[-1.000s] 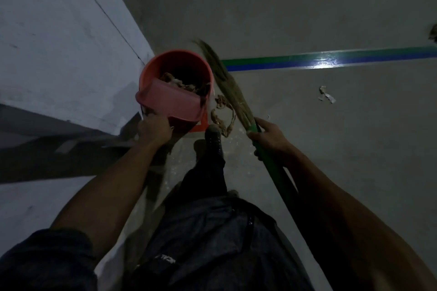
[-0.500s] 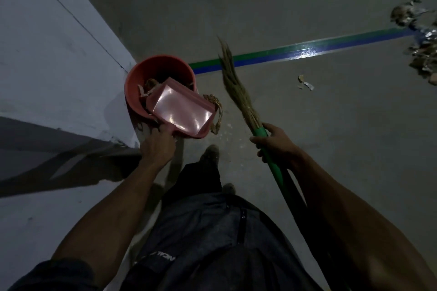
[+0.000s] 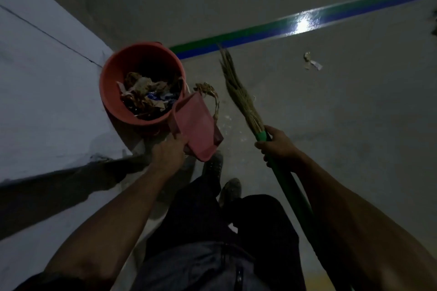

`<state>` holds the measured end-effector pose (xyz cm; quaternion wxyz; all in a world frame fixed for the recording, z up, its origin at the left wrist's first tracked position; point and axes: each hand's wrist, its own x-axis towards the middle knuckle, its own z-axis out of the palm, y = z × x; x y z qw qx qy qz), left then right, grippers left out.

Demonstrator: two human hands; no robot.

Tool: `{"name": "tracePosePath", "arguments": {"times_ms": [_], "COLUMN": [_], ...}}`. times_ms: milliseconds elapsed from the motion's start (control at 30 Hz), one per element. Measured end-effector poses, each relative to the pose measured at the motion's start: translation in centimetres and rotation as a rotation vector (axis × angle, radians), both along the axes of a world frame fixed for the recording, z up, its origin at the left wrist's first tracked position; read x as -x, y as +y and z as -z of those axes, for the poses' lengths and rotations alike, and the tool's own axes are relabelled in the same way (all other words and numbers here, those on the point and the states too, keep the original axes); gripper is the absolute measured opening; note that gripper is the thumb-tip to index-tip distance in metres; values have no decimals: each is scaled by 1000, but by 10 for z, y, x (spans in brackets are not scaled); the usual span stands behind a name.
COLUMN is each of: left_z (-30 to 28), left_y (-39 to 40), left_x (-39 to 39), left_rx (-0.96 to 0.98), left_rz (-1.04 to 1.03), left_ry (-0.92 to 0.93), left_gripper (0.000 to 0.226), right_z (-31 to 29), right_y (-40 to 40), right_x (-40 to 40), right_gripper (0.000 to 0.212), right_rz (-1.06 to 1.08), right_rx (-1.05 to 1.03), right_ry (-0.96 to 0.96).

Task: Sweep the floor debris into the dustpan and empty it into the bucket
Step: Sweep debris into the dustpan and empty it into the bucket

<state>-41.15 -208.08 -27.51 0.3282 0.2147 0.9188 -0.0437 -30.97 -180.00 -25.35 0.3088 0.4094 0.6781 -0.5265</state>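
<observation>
Left hand [image 3: 168, 154] grips the flat pink plastic dustpan [image 3: 195, 127], tilted beside the rim of the round red bucket [image 3: 111, 92], which holds crumpled debris [image 3: 147, 97]. Right hand [image 3: 279, 146] clasps the smooth green broom [image 3: 243, 99] handle below its straw bristles. A frayed, possibly fibrous, scrap [image 3: 311, 62] lies on the concrete floor [image 3: 354, 113].

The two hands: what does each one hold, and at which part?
The left hand grips the pink dustpan at its near end, beside the bucket. The right hand grips the broom at the top of its green handle.
</observation>
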Motion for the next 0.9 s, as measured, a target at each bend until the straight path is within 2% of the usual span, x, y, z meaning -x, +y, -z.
{"name": "tracePosePath", "arguments": {"times_ms": [300, 533, 733, 900], "left_z": [128, 212, 250, 258], "left_y": [5, 14, 25, 37], "left_x": [14, 18, 30, 43], "left_rx": [211, 250, 224, 171], "left_rz": [67, -1, 5, -39], "left_ry": [-106, -115, -89, -85], "left_gripper": [46, 44, 42, 37], "right_z": [141, 257, 317, 322], "right_y": [-4, -26, 1, 63], "right_x": [50, 59, 43, 29], "right_gripper": [58, 50, 58, 59], "right_rz": [-200, -362, -121, 108], "right_rx": [31, 93, 40, -78], "right_ry": [14, -12, -153, -188]}}
